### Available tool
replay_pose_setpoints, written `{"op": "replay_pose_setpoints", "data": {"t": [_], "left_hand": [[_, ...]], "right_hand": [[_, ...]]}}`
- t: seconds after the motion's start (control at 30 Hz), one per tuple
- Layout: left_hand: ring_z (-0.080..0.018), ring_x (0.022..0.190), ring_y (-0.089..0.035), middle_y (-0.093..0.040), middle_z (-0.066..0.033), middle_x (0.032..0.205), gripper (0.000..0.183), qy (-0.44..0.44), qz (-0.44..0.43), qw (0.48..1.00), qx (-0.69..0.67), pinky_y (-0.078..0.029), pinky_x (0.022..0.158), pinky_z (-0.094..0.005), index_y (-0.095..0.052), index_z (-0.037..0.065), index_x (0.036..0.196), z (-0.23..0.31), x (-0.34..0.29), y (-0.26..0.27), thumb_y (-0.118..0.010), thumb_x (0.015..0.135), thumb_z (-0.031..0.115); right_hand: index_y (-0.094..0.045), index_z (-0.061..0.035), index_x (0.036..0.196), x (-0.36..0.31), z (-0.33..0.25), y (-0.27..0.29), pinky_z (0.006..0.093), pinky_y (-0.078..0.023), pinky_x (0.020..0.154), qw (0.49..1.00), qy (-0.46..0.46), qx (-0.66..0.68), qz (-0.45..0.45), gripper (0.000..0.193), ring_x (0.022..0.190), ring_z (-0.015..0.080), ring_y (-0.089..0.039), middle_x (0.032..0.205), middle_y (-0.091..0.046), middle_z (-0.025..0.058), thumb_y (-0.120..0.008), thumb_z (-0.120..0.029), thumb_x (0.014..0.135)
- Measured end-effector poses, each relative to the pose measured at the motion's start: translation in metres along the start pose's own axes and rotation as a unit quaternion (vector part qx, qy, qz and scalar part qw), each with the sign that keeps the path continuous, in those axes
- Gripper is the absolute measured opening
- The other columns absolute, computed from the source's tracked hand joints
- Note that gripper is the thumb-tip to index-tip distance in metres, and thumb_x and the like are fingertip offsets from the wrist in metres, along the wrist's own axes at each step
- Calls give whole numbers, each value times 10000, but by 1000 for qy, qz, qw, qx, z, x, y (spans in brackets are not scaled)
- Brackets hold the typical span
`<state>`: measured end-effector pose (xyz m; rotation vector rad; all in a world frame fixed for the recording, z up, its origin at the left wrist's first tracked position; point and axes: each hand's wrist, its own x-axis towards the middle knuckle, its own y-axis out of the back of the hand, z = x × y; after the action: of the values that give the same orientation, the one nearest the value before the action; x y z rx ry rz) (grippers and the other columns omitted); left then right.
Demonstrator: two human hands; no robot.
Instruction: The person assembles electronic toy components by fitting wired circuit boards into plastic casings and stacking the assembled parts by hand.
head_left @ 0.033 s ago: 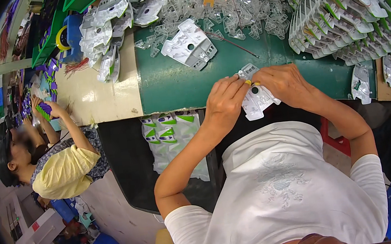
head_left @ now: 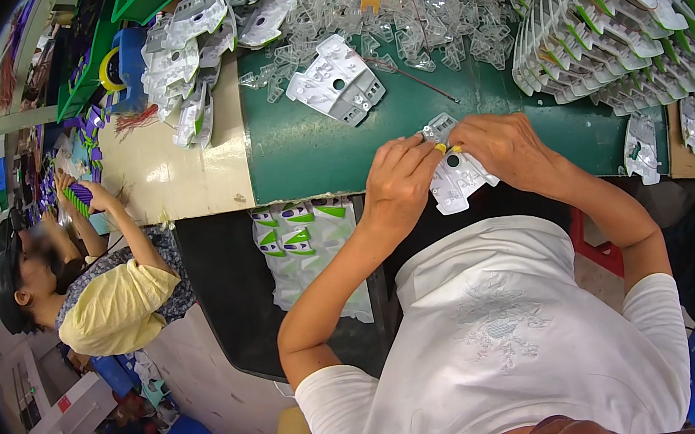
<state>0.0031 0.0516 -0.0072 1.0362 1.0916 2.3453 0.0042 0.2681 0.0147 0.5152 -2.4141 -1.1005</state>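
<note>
White housing [head_left: 457, 192] held between both hands at the near edge of the green work surface [head_left: 287, 159].
Left hand [head_left: 399, 177] grasps its left side, right hand [head_left: 504, 151] its right; fingers hide part of it. Beyond: loose housing [head_left: 336, 83], thin wire [head_left: 417, 80] beside it, heap of transparent parts [head_left: 435, 17] behind. Stacked housings [head_left: 582, 28] crowd the right; piled housings [head_left: 173, 60] at left, near blue tape dispenser [head_left: 132, 67].
</note>
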Motion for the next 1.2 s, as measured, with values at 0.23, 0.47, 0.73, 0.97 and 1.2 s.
{"op": "replay_pose_setpoints", "data": {"t": [0.23,0.47,0.73,0.97,1.2], "left_hand": [[-284,912,-623,-683,-90,996,369,97,64,988,-100,-479,794,-412,-652,-1,1114,10,-11,-15,-739,755,-24],[-273,904,-602,-699,-81,1066,623,56,103,979,-166,-444,793,-396,-488,27,1360,1,-5,-20,-695,779,-61],[-251,923,-541,-699,-27,1104,675,40,-96,985,-137,-389,827,-364,-440,51,1433,2,9,-1,-592,793,-102],[-261,933,-540,-693,-30,1113,758,54,-101,984,-139,-383,831,-366,-411,59,1463,4,9,0,-595,750,-122],[-274,954,-542,-680,-36,1148,802,68,-87,984,-138,-373,837,-387,-382,57,1471,9,6,-4,-591,721,-135]], "right_hand": [[-629,-20,934,-8,-12,19,420,-516,659,997,-65,-10,-37,194,801,308,-637,997,-574,114,-715,-120,792],[-639,24,941,-16,-18,23,444,-525,718,997,-53,-14,-53,285,864,336,-634,1060,-545,154,-747,-188,784],[-643,38,901,-21,-18,27,416,-528,688,998,-53,6,-25,212,803,309,-646,1027,-586,153,-715,-144,821],[-674,36,1051,-26,-32,40,341,-550,688,976,-80,204,19,278,824,283,-696,968,-691,151,-571,119,807],[-689,-2,1020,-49,-34,-2,344,-531,616,997,47,-32,57,260,752,240,-674,978,-662,105,-681,-12,760]]}}
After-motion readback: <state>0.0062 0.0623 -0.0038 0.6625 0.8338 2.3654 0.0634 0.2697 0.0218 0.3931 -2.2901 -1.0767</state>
